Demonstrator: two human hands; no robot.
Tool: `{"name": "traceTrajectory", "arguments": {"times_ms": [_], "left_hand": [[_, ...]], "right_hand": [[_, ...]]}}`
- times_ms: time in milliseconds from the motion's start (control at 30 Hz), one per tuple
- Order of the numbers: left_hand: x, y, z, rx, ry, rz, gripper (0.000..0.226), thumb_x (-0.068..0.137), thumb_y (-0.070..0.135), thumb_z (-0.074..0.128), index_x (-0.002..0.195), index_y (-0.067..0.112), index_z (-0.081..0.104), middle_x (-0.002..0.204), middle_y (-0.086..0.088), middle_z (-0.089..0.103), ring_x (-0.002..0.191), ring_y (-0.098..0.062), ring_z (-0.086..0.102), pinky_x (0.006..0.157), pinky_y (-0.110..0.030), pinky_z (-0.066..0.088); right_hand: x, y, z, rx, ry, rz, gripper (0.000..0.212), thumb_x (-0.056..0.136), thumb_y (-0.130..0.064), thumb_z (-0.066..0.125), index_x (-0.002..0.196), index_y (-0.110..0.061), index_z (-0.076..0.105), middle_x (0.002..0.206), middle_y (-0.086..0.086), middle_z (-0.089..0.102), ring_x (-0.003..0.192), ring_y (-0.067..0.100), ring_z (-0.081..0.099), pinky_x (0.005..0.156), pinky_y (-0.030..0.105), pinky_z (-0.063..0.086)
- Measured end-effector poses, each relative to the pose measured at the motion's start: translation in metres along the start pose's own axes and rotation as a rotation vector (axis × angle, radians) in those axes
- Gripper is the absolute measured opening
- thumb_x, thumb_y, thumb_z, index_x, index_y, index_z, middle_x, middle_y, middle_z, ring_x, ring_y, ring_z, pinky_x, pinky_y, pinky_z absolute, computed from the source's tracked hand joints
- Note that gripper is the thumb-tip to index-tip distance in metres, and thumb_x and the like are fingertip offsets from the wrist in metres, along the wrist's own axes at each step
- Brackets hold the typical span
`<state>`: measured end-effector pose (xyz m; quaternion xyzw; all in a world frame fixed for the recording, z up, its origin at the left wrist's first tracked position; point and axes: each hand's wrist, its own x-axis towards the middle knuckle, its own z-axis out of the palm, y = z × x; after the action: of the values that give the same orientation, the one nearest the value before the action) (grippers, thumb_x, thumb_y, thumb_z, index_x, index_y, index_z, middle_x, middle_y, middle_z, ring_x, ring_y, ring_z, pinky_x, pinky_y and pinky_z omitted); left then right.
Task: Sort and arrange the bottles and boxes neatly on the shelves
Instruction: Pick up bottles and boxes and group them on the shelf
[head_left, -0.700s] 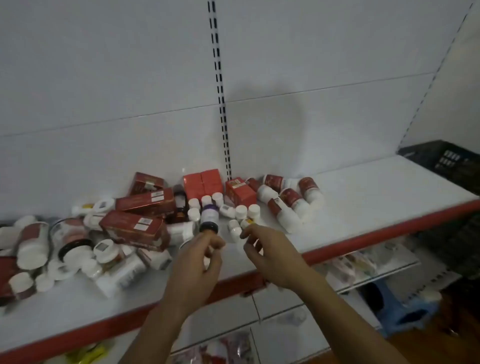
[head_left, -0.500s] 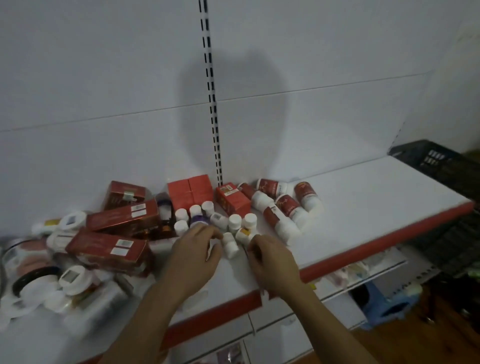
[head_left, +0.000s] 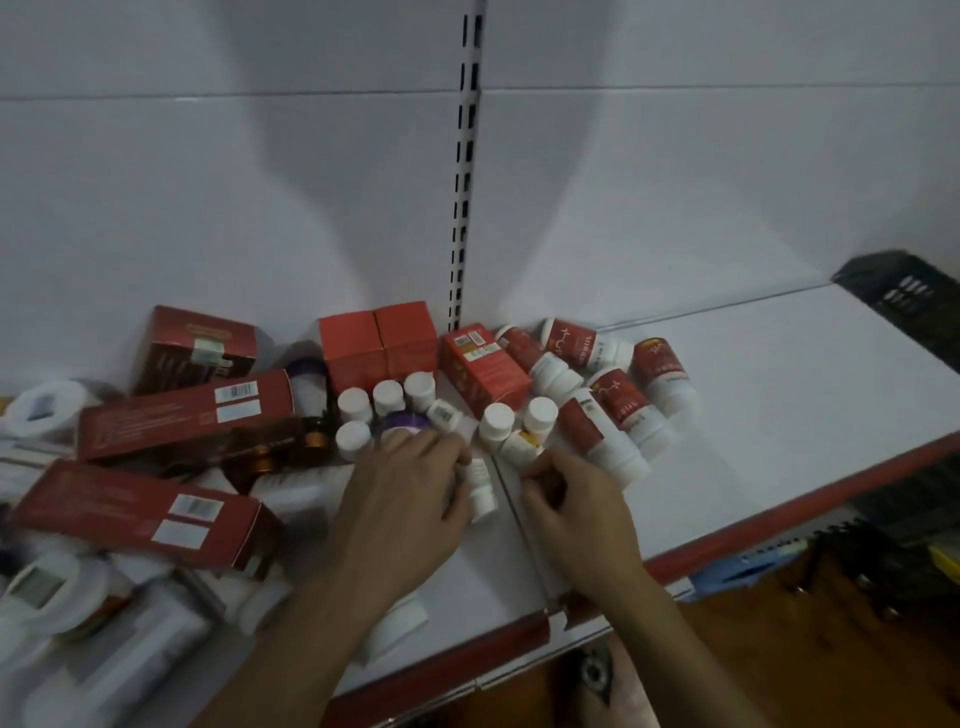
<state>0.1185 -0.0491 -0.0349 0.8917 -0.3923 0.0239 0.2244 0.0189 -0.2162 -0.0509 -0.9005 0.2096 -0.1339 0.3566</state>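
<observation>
Left hand (head_left: 410, 499) lies palm down with fingers curled, thumb and fingertips closing around a small white bottle (head_left: 482, 493) lying on its side at its 3 o'clock; it looks like a pinch, but the contact is hidden, so cannot tell. Its knuckles sit just below a purple-capped bottle (head_left: 400, 420) at 12 o'clock. Right hand (head_left: 579, 514) has fingers curled under with a dark gap beneath, and what it holds, if anything, cannot tell. A yellow-labelled bottle (head_left: 519, 447) is just beside its fingertips at 11 o'clock. The little bottles are probably light, stiff plastic, smooth, and roll when lying; best held round the body under the cap. More upright white bottles (head_left: 387, 397) are at 12 o'clock of the left hand, with square red boxes (head_left: 379, 343) behind them. Red-labelled bottles (head_left: 621, 410) are tipped over at 1 o'clock of the right hand. Long dark red boxes (head_left: 187, 415) are piled at 9 to 10 o'clock, likely light card that dents, so grip the long sides. All of it sits on the white shelf (head_left: 779, 405), unsorted
</observation>
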Motion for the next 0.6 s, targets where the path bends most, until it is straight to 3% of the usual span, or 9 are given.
{"name": "traceTrajectory", "arguments": {"times_ms": [100,200,267,333,467,600], "left_hand": [[0.001,0.001,-0.001,-0.056,0.019,-0.066,0.027,0.087,0.03,0.064,0.114,0.029,0.06,0.109,0.009,0.061,0.1,-0.012,0.056,0.082,-0.034,0.051],[-0.002,-0.001,-0.001,-0.018,0.004,-0.086,0.046,0.081,0.022,0.071,0.124,0.03,0.056,0.12,0.007,0.055,0.108,-0.016,0.053,0.087,-0.036,0.048],[-0.006,-0.003,-0.002,0.069,-0.098,-0.015,0.067,0.074,0.011,0.072,0.132,0.038,0.049,0.133,0.006,0.048,0.122,-0.021,0.047,0.094,-0.042,0.044],[-0.01,-0.004,-0.003,0.225,-0.212,0.1,0.08,0.07,0.006,0.074,0.135,0.045,0.046,0.144,0.004,0.043,0.135,-0.025,0.04,0.1,-0.049,0.04],[-0.006,0.01,0.002,0.338,-0.217,0.103,0.074,0.069,0.029,0.087,0.13,0.046,0.048,0.141,0.006,0.049,0.131,-0.022,0.043,0.088,-0.047,0.044],[0.009,0.027,0.012,0.317,-0.137,0.135,0.047,0.072,0.033,0.085,0.105,0.038,0.052,0.12,0.014,0.06,0.114,-0.014,0.048,0.086,-0.037,0.034]], "right_hand": [[0.009,-0.008,-0.012,0.02,0.12,-0.099,0.01,0.089,-0.013,0.069,0.089,-0.023,0.065,0.076,-0.019,0.055,0.073,0.007,0.056,0.06,0.011,0.043],[0.027,-0.011,-0.027,-0.083,0.14,-0.264,0.02,0.088,-0.022,0.07,0.107,-0.022,0.063,0.102,-0.011,0.057,0.089,0.004,0.053,0.077,0.011,0.042],[0.047,-0.01,-0.034,-0.268,-0.007,-0.4,0.034,0.09,-0.032,0.066,0.122,-0.025,0.059,0.122,-0.005,0.058,0.109,0.014,0.051,0.091,0.029,0.046],[0.066,-0.007,-0.033,-0.418,-0.157,-0.524,0.038,0.09,-0.039,0.063,0.128,-0.031,0.057,0.127,-0.005,0.057,0.116,0.021,0.049,0.093,0.042,0.045],[0.09,0.002,-0.021,-0.468,-0.247,-0.658,0.031,0.09,-0.042,0.064,0.12,-0.031,0.064,0.119,-0.004,0.058,0.111,0.024,0.048,0.088,0.049,0.043],[0.109,0.012,-0.038,-0.102,-0.27,-0.61,0.026,0.09,-0.041,0.067,0.113,-0.03,0.061,0.116,-0.008,0.057,0.111,0.016,0.05,0.092,0.043,0.043]]}}
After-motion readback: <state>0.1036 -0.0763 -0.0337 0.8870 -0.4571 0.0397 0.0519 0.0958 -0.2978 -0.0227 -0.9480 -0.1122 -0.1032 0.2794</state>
